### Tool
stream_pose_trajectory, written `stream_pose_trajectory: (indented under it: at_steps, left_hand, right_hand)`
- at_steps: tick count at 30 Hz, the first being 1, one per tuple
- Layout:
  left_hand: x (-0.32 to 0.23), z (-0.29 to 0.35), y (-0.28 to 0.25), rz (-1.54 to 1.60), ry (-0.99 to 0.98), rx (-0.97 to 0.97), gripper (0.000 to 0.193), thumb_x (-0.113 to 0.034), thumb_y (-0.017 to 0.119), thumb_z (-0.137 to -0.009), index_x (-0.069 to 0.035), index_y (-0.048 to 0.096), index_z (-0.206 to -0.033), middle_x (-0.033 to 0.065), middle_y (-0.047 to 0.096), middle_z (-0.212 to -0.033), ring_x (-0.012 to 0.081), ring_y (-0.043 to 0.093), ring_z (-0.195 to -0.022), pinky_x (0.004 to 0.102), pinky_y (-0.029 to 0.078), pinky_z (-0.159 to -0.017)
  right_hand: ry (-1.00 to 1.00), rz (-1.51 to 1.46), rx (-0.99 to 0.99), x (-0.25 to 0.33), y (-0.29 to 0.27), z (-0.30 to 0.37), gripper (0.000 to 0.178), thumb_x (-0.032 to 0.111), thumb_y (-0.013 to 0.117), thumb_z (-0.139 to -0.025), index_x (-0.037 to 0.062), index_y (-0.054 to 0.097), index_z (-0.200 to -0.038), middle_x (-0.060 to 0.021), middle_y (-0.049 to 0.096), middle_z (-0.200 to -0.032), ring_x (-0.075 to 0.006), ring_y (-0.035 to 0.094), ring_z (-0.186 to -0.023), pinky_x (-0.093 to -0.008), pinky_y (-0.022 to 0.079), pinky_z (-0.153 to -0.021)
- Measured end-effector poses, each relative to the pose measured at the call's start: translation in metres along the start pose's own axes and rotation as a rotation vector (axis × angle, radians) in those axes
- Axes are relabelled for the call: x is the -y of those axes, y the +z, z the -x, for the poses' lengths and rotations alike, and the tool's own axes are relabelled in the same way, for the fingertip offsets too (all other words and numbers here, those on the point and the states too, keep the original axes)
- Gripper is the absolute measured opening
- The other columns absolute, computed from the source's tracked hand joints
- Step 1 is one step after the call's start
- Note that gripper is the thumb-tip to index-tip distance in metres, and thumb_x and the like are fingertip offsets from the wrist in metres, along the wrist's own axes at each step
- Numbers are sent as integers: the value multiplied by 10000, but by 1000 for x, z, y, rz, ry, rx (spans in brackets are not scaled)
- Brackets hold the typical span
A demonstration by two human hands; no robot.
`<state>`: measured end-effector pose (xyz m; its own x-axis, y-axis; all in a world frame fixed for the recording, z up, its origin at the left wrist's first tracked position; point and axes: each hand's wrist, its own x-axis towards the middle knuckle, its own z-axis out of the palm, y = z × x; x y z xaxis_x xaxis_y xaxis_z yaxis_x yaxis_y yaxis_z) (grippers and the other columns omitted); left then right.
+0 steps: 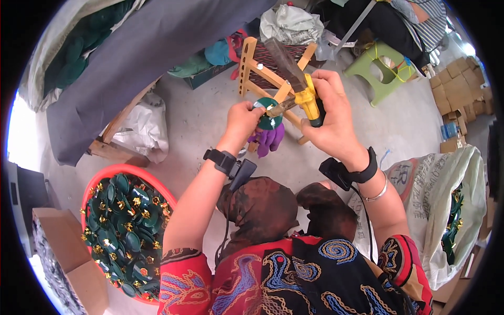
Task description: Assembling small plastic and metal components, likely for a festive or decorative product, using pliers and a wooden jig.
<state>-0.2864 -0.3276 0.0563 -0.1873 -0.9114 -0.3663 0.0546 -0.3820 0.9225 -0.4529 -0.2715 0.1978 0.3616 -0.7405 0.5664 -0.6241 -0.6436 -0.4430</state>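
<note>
A disc sits between the left hand and the hand tool in the right hand, before a frame. Left, a basin holds heaped discs, a cardboard box to its left; right stands a sack with more discs, and farther ahead, a stool.

Both your arms reach forward from the lower edge and slant inward, bringing the hands near each other, well apart from your torso. Your left forearm runs up to the right; your left hand is drawn into a pinch, with the thumb and finger ends together toward your right. Your right forearm leans up to the left. Your right hand is curled in a grip, its fingers bent and its thumb pointing toward your left hand.
</note>
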Motion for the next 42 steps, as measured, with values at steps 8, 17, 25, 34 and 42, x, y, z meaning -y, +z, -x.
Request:
stream_pose_trajectory:
  at_steps: [8, 17, 25, 34, 42]
  left_hand:
    - [8, 5, 2, -294, 336, -224, 274, -102, 675, -727, -4, 607, -973, 109, 627, -685, 216, 633, -655, 334, 500, -608]
    - [5, 7, 3, -487, 480, -351, 291, -118, 678, -701, -5, 613, -961, 114, 638, -749, 273, 620, -691, 367, 495, -703]
    - [-4, 12, 22, -627, 909, -170, 165, -189, 675, -759, -88, 656, -889, 85, 637, -772, 269, 590, -796, 382, 371, -727]
    - [-6, 18, 24, -690, 862, -188, 145, -191, 671, -765, -91, 658, -870, 89, 642, -778, 281, 584, -775, 379, 375, -703]
    - [-10, 12, 18, -684, 984, -238, 128, -137, 661, -755, -55, 645, -851, 115, 634, -786, 321, 581, -769, 424, 433, -659]
  right_hand:
    - [-27, -6, 48, 1, 5, -10, 472, -27, 602, -578, -52, 498, -1039, -150, 450, -1062, -286, 502, -905, -328, 450, -784]
    - [47, 53, 137, 5, 11, -12, 454, -19, 633, -585, -41, 505, -1020, -154, 458, -1071, -307, 519, -914, -341, 462, -750]
    - [-73, 96, 127, 8, -15, -21, 572, -21, 593, -564, -15, 496, -1128, -169, 451, -1240, -341, 481, -1122, -347, 381, -972]
    - [333, 375, 430, 1, -62, 0, 400, 22, 646, -621, -24, 492, -987, -241, 569, -846, -418, 571, -772, -435, 457, -650]
    - [-20, -36, 27, 5, -20, -16, 498, -1, 598, -588, 1, 511, -1078, -177, 491, -1118, -281, 519, -999, -375, 442, -832]
